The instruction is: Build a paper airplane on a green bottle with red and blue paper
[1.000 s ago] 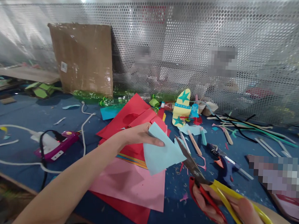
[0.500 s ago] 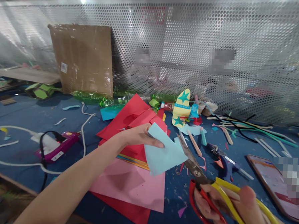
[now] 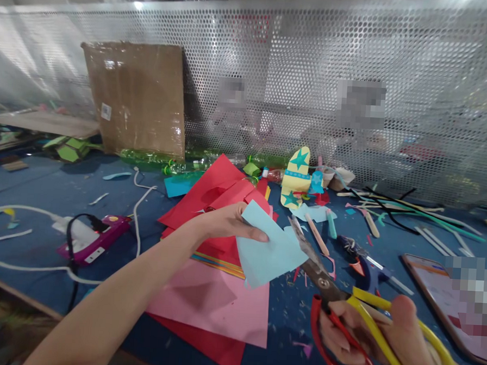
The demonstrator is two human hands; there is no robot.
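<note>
The left hand (image 3: 231, 222) grips a light blue, irregularly cut piece of paper (image 3: 270, 252) by its upper left edge, the thumb lying flat on top and the other fingers mostly hidden beneath. The right hand (image 3: 412, 346) is wrapped through the loops of a large pair of metal scissors with one red and one yellow handle (image 3: 323, 283); their blades slant up and leftward beside the paper's right corner, though whether they touch it cannot be told. The paper is held up in front of a pile of coloured sheets, with a flat pink paper sheet (image 3: 216, 306) below it and a bright red paper sheet (image 3: 202, 341) showing under that. All this is at a dark blue tabletop (image 3: 59, 186). Right of the scissors lies a flat rectangular smartphone (image 3: 437, 296), partly blurred out. Beyond the paper stands a pale yellow paper cutout with teal stars (image 3: 296, 182), and at the left sits a purple plastic power strip (image 3: 116, 231) with white and black cables plugged in
</note>
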